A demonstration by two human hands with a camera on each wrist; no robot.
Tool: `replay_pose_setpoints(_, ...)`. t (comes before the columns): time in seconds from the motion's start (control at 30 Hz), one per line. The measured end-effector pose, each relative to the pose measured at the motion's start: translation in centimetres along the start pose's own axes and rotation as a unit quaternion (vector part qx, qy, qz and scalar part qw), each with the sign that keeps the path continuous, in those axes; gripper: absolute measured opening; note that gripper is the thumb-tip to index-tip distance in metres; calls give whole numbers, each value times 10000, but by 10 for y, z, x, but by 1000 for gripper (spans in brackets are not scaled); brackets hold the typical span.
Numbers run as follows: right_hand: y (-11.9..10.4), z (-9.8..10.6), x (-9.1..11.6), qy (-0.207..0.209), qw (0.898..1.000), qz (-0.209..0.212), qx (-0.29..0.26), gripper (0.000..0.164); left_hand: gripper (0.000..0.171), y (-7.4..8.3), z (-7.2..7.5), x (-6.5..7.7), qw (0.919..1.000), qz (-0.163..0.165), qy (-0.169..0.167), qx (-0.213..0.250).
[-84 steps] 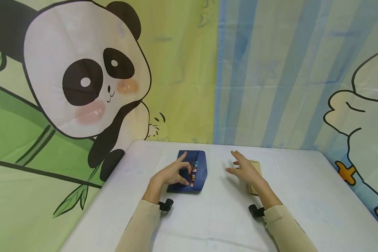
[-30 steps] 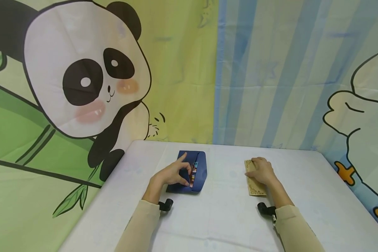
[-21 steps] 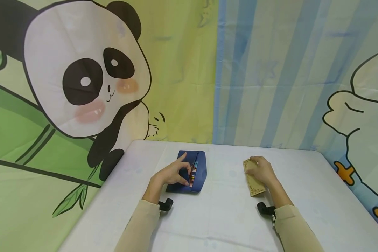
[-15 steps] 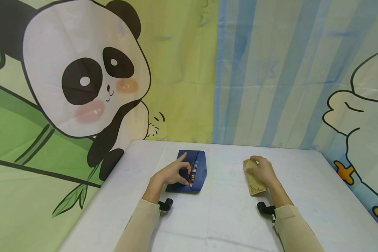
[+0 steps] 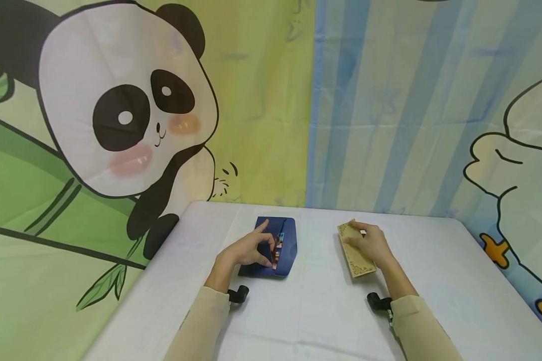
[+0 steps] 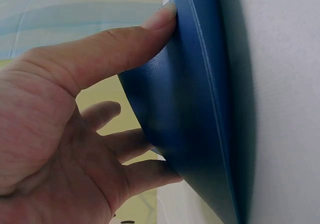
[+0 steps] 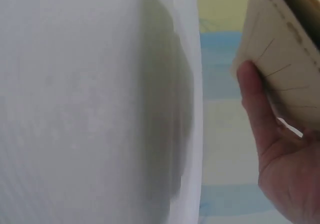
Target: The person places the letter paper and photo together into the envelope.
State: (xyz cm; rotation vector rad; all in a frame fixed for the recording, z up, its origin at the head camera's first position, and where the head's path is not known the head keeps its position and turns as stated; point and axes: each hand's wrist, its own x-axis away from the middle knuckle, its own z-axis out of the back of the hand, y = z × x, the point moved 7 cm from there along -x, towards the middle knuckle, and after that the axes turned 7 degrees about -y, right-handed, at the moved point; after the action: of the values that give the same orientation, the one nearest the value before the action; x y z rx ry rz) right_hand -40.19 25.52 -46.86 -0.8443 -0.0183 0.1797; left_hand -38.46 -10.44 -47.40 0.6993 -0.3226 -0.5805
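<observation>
Gold card (image 5: 356, 257) now nearer blue envelope (image 5: 290, 246), lifted in right hand's (image 5: 373, 245) pinch; left hand (image 5: 249, 249) pinches envelope edge: both items held

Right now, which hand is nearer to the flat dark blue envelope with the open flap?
Left. The left hand holds an edge of the blue envelope; the right hand is apart, farther right, gripping a tan, pattern-bordered rectangular card.

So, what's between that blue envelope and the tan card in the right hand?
Nothing: in the head view, only bare white tabletop shows between the blue envelope and the tan card.
</observation>
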Motion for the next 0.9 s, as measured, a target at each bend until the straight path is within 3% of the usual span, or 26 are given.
replay_pose_setpoints(0.4,-32,-27,5,-913,9875,402,-1224,86,38,-2,0,-2,10000,-14,15,-89)
replay_pose_setpoints(0.67,-49,-50,3,-1157,9784,288,-1689,87,37,-1,1,0,10000,-6,36,-43)
replay_pose_setpoints(0.9,-65,-68,0,-1126,9752,321,-1878,87,37,0,0,0,10000,-10,40,-79)
